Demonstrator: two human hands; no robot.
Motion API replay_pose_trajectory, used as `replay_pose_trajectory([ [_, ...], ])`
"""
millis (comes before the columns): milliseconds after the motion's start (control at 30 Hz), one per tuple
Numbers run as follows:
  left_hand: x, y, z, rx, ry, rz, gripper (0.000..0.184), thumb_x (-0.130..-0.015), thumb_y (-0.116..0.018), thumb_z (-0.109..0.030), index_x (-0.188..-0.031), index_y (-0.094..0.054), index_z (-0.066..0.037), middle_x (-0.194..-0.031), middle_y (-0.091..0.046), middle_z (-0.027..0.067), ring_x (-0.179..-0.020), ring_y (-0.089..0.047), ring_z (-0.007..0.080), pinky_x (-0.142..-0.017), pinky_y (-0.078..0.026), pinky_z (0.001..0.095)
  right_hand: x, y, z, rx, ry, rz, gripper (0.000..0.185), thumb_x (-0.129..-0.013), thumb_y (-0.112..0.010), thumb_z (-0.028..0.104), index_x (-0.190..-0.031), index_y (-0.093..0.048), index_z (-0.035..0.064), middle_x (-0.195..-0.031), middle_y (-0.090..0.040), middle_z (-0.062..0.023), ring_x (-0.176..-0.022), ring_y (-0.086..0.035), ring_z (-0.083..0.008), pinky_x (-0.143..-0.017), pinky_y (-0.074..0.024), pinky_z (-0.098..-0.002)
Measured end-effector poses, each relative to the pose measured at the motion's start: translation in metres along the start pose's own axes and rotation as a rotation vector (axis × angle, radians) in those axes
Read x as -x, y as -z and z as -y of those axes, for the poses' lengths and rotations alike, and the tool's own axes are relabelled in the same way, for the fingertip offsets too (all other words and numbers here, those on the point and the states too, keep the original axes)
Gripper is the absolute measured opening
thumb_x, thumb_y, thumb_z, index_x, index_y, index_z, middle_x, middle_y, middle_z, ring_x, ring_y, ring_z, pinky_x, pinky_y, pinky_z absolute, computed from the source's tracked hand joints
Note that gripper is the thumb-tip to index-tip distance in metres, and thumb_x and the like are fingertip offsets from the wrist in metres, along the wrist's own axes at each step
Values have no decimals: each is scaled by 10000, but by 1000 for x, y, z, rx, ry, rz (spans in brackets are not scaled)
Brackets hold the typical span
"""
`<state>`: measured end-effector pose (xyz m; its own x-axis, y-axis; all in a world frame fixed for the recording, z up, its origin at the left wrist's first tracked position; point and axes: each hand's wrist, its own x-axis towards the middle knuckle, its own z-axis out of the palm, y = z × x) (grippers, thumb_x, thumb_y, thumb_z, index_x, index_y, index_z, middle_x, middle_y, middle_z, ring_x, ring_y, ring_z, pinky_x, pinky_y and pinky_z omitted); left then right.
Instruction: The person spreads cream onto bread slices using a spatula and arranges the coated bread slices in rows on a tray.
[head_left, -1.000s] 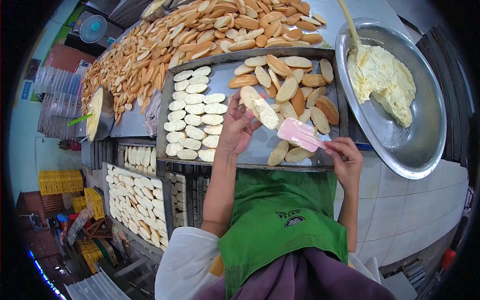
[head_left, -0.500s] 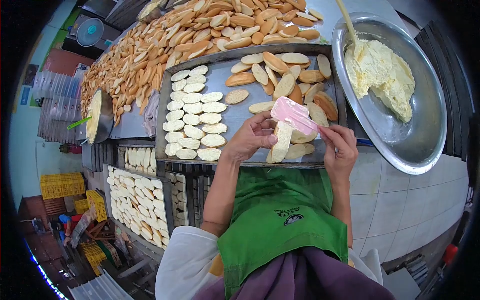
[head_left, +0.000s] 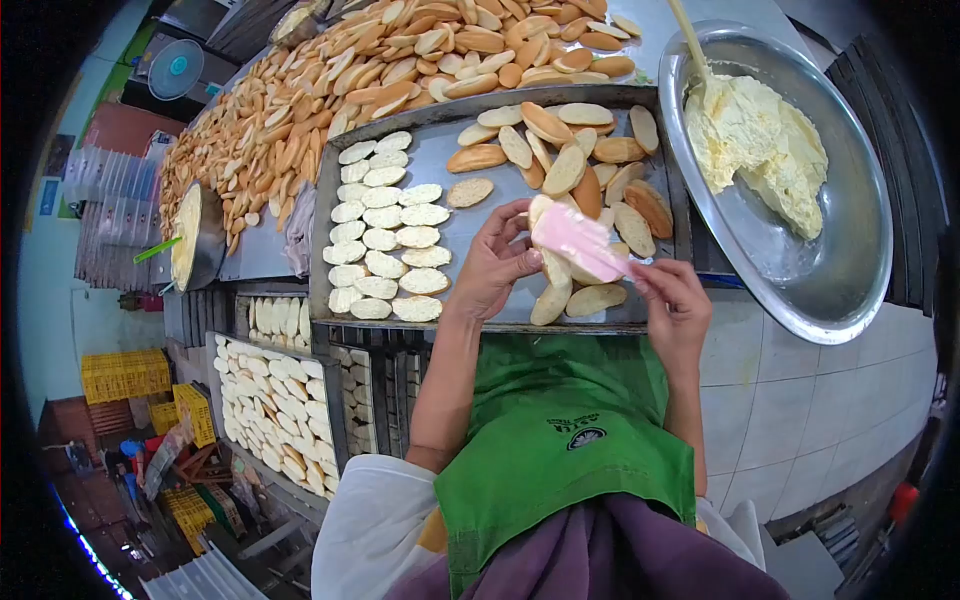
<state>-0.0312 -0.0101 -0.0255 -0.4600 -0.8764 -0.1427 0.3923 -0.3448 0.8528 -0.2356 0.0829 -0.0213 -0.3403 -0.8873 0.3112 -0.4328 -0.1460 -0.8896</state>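
My left hand (head_left: 492, 265) grips a slice of bread (head_left: 539, 208), its fingers closed around the edge. My right hand (head_left: 676, 300) pinches the handle of a pink spatula (head_left: 575, 240). Pale cream smears the spatula's blade, which lies over the bread and hides much of it. Both hands are above a metal tray (head_left: 480, 326). On the tray's left side, cream-coated slices (head_left: 381, 217) lie in columns. Uncoated bread pieces (head_left: 565, 170) are heaped on its right side, and a single bare slice (head_left: 470, 192) rests between the two groups.
A large steel bowl (head_left: 845, 270) of pale cream (head_left: 770, 150), with a handle sticking out, stands right of the tray. Behind is a big pile of bread (head_left: 400, 50). A smaller bowl (head_left: 207, 235) sits at left; below it, another tray (head_left: 275, 400) holds coated slices.
The pink spatula has turned and come down over the bread in my left hand, covering more of it. My left hand still holds the slice, now tilted differently.
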Motion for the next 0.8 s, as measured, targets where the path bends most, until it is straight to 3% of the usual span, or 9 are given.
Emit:
replay_pose_trajectory([
  [200,2,9,-4,41,-34,-117,678,-693,-704,-66,-1255,-325,-86,-1158,-488,85,-993,-543,194,-786,-516,319,-4,28,2,338,111,177,225,-660,-628,-31,-848,-674,84,-787,-579,-70,-707,-530,-205,-635,-392,-288],
  [267,2,12,-3,32,-27,-130,687,-694,-704,-80,-1260,-315,-88,-1162,-498,91,-1005,-546,200,-787,-518,323,-4,29,0,233,61,115,232,-654,-622,-36,-843,-674,88,-786,-577,-63,-714,-527,-208,-639,-381,-290],
  [333,5,10,0,113,44,-70,693,-683,-722,-91,-1252,-327,-81,-1136,-501,86,-983,-545,183,-756,-528,317,-3,26,-1,130,5,50,240,-648,-617,-42,-838,-674,92,-785,-575,-57,-722,-523,-211,-643,-371,-291],
  [367,6,9,4,114,47,-68,693,-683,-722,-91,-1252,-327,-81,-1136,-501,86,-983,-545,183,-756,-528,317,-3,19,0,155,94,32,244,-644,-613,-45,-837,-673,91,-784,-576,-55,-722,-523,-209,-637,-368,-290],
  [433,8,7,11,121,59,138,730,-666,-744,-136,-1256,-320,-64,-1133,-504,92,-974,-549,186,-759,-526,317,-4,8,5,179,181,11,247,-641,-609,-49,-836,-672,90,-784,-576,-53,-723,-523,-206,-632,-364,-289],
  [633,14,11,8,127,138,200,747,-650,-752,-163,-1266,-347,-40,-1129,-522,107,-999,-548,194,-783,-514,317,-17,4,6,398,243,-120,194,-703,-595,-32,-852,-670,67,-768,-577,-64,-662,-520,-170,-588,-367,-258],
  [700,14,14,5,182,133,209,739,-654,-748,-156,-1269,-353,-42,-1136,-522,111,-1005,-548,193,-786,-513,316,-16,7,-3,-118,-64,5,193,-743,-570,-33,-896,-662,39,-772,-581,-57,-624,-502,-123,-549,-368,-223],
  [733,12,18,5,171,132,226,727,-664,-739,-150,-1271,-353,-43,-1143,-520,113,-1001,-552,192,-788,-512,313,-16,12,-4,-119,-63,9,193,-743,-570,-33,-896,-662,39,-772,-581,-57,-624,-502,-123,-549,-368,-223],
  [800,10,19,3,163,132,242,715,-675,-730,-145,-1274,-353,-45,-1150,-518,115,-997,-556,191,-790,-511,309,-12,21,-5,-219,-234,229,193,-769,-549,-32,-931,-645,6,-769,-578,-50,-608,-480,-85,-524,-364,-191],
])
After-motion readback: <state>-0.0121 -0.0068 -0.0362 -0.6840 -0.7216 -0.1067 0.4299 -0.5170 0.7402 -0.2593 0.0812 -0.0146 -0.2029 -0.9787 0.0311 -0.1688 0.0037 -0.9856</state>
